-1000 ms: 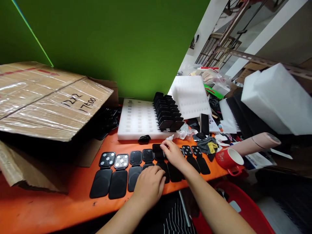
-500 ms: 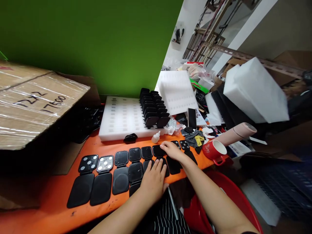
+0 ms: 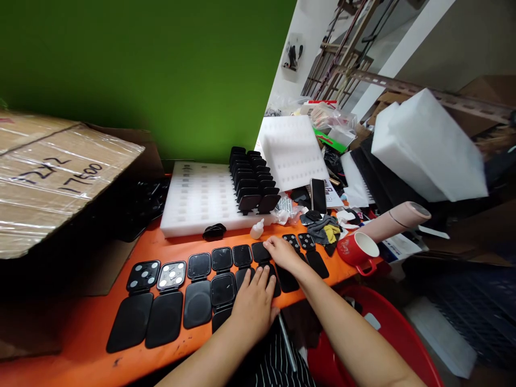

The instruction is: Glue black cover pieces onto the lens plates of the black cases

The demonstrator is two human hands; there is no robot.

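Note:
A row of black hinged cases lies open along the front of the orange table. My left hand rests flat on the lower flaps near the middle of the row, fingers spread. My right hand presses its fingertips on the upper half of one case just to the right. Two cases at the left end show round silver spots. A white foam tray behind the row holds several black cases standing upright.
A taped cardboard box overhangs the left. A small white bottle, a red mug, a pink roll, rags and white foam blocks crowd the right. A red tub sits below the table edge.
The view has swung right. My left hand slid from a lower flap up toward the middle of the row, fingers spreading. One case near the hand now lies lower than its neighbours.

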